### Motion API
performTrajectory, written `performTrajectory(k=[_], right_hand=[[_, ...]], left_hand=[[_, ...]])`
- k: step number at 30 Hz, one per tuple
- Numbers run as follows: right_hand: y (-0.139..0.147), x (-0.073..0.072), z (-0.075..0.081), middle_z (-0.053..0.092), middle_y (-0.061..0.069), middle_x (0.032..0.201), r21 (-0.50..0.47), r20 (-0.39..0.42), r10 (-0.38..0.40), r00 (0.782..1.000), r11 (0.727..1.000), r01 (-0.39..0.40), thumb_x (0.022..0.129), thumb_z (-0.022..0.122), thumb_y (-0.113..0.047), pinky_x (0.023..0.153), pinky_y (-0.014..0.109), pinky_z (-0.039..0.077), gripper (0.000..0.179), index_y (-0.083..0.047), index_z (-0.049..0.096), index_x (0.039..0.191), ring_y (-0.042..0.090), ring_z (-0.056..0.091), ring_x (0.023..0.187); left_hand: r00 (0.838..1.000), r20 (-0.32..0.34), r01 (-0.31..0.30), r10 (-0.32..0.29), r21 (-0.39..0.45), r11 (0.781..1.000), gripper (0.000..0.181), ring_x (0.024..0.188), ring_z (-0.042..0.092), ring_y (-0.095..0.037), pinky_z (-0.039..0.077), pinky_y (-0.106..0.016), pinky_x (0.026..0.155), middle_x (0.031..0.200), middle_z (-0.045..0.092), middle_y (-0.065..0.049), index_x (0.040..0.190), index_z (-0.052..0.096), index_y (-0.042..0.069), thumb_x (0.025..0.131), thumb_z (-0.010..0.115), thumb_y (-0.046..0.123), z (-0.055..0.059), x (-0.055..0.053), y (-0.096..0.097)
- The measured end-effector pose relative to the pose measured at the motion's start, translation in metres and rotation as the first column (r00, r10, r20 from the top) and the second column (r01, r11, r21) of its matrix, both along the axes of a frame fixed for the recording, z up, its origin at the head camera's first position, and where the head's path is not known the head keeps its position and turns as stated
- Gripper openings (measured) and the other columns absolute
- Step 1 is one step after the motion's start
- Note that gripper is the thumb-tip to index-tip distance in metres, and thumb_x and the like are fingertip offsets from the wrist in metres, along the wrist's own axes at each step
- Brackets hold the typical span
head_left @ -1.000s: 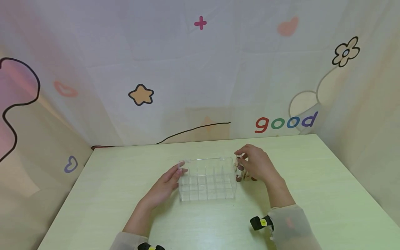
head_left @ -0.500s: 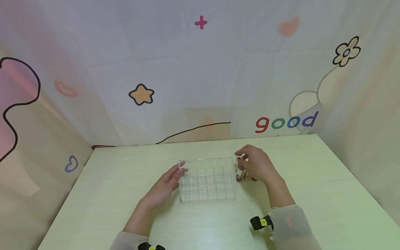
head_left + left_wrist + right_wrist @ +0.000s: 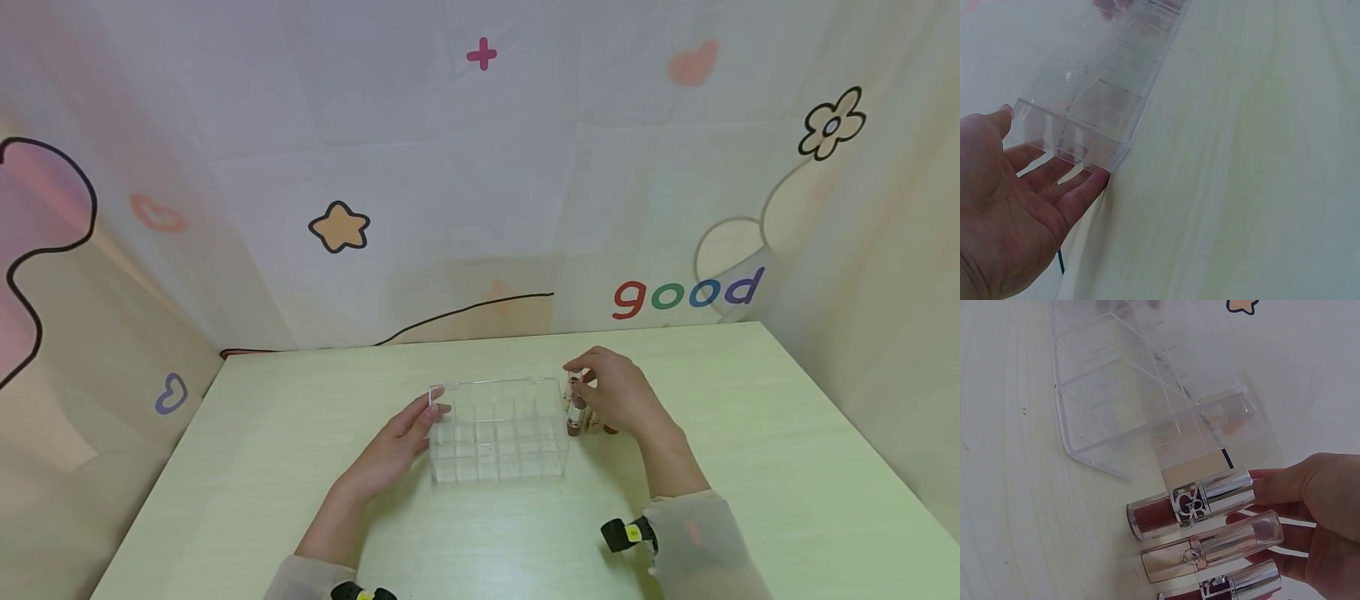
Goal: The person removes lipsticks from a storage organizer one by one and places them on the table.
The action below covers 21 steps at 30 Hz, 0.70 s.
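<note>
In the head view, a clear plastic divided box point(image 3: 498, 454) stands on the table between the hands. My left hand point(image 3: 396, 446) holds its left end; in the left wrist view the thumb is at the rim and the fingers point(image 3: 1082, 197) lie along the end wall. A lip gloss tube point(image 3: 1154, 515) with red-brown contents and a silver cap is beside the box's right end. My right hand point(image 3: 611, 390) pinches that cap from behind, with some fingers hidden. A pinkish clear tube point(image 3: 1169, 559) and another silver-capped tube point(image 3: 1247, 581) are lined up alongside.
The pale green table point(image 3: 750, 467) reaches back to a printed curtain point(image 3: 420, 167) with more curtain at both sides. Black wrist cameras are strapped at the sleeves, the right one point(image 3: 628, 534) over the table.
</note>
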State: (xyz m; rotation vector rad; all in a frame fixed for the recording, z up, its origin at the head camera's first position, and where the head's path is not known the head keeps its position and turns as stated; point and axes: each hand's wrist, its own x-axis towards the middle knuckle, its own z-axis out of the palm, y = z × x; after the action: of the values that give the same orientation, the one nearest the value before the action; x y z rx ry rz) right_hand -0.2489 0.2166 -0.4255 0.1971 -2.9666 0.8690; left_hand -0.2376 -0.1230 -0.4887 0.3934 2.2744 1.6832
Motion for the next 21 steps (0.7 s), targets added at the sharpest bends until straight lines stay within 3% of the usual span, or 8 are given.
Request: performTrajectory(k=[21], right_hand=[[0.0031,0.0011,0.0004,0.064,0.014,0.132,-0.004,-0.070,0.012,0.997,1.000,-0.012,0.098,0.072,-0.016,0.097,0.056,0.057,0.033,-0.008,0.072,0.129,0.038,0.064,0.120]], left_hand=[[1.000,0.005,-0.005,0.005,0.003,1.000,0.053,0.151,0.041,-0.031,0.041,-0.055,0.121,0.155,0.053,-0.007,0.162,0.037,0.026,0.112,0.043,0.042,0.0012,-0.0002,-0.0001]])
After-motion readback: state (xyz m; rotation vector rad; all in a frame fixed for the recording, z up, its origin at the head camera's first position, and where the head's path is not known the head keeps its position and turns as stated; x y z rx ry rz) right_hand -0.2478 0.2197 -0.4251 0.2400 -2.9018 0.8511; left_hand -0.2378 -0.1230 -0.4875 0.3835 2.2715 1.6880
